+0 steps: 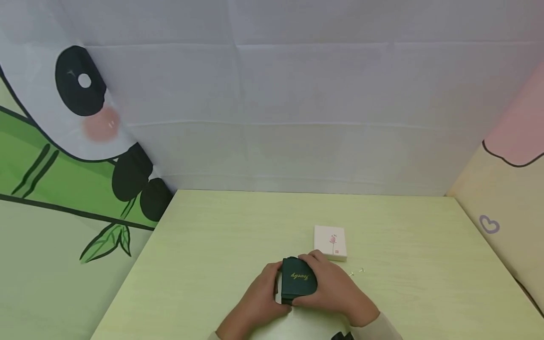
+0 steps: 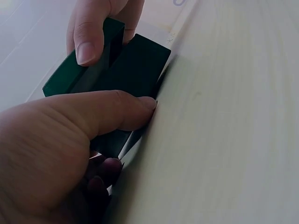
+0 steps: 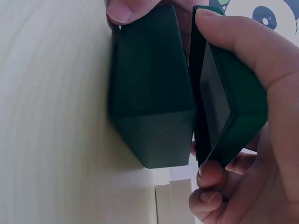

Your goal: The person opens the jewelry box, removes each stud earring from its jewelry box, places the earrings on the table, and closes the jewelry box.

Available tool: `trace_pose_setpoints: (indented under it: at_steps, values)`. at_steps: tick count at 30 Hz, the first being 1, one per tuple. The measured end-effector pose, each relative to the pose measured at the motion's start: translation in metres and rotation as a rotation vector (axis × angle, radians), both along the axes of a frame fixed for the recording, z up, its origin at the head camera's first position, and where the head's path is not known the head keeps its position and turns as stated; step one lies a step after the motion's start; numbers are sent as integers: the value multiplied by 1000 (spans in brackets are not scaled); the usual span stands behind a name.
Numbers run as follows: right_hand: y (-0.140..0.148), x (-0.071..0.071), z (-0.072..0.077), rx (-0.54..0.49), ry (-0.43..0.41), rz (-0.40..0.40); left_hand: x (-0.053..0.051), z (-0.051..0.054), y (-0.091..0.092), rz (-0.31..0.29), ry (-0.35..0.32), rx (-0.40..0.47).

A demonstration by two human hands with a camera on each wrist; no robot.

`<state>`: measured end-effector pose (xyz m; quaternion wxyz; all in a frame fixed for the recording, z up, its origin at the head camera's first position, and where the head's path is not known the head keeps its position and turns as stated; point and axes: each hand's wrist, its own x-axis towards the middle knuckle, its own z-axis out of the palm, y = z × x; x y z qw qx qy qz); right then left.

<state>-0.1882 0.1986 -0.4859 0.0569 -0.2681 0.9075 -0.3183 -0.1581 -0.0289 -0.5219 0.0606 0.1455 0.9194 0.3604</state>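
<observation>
A dark green box with gold lettering (image 1: 299, 276) is between the two hands near the table's front. In the right wrist view its lid (image 3: 245, 100) stands partly apart from the base (image 3: 152, 88), a gap showing between them. The left hand (image 1: 262, 295) grips the base; in the left wrist view its thumb lies along the base's side (image 2: 140, 60). The right hand (image 1: 333, 290) holds the lid, thumb on one edge and fingers on the opposite one. What lies inside the box is hidden.
A white box with a pink flower print (image 1: 330, 242) lies just beyond the right hand. Two tiny shiny pieces (image 1: 361, 270) are on the table to its right. A black object (image 1: 342, 336) shows at the front edge beside the right sleeve. Printed cloth walls surround the table.
</observation>
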Motion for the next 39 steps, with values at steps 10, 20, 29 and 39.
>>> trace_pose_setpoints:
  at_steps: [10,20,29,39]
  values:
    - [-8,5,3,16,-3,12,3,-1,-7,-8,6,11]
    - [-6,14,13,42,1,0,6,0,-9,-32,27,36]
    - [3,15,26,83,53,-42,11,5,-12,-31,5,52]
    - [46,7,34,177,134,-113,14,7,-13,-22,16,64]
